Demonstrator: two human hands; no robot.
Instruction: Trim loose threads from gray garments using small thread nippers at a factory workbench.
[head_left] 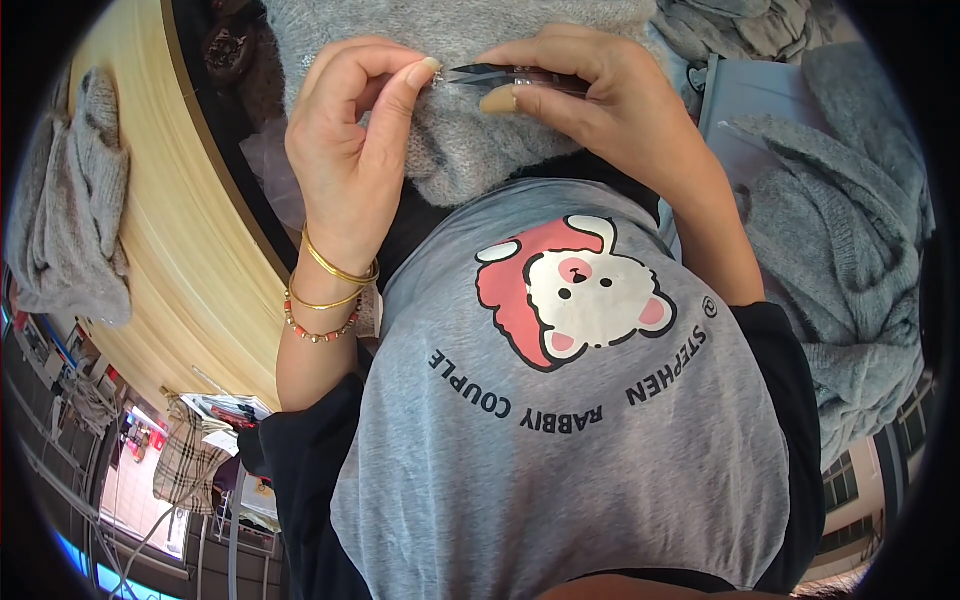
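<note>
My left hand (352, 140) is closed in a pinch at the top of the view. Between its thumb and forefinger is a small shiny piece (438, 76), silvery and bead-like, too small to make out fully. My right hand (630, 100) grips a pair of dark thread snips (500, 74), the blades a little apart and their tips pointing left, close to the shiny piece. A tan cover wraps the right thumb's tip. Beneath both hands, a fuzzy grey knitted garment (465, 145) lies across my lap.
On the left stands a pale wooden table (170, 200) with a grey knit (80, 200) at its far-left edge. More grey knitwear (840, 260) is heaped on the right, beside a light-coloured surface (755, 90). A checked cloth (188, 455) hangs at the lower left.
</note>
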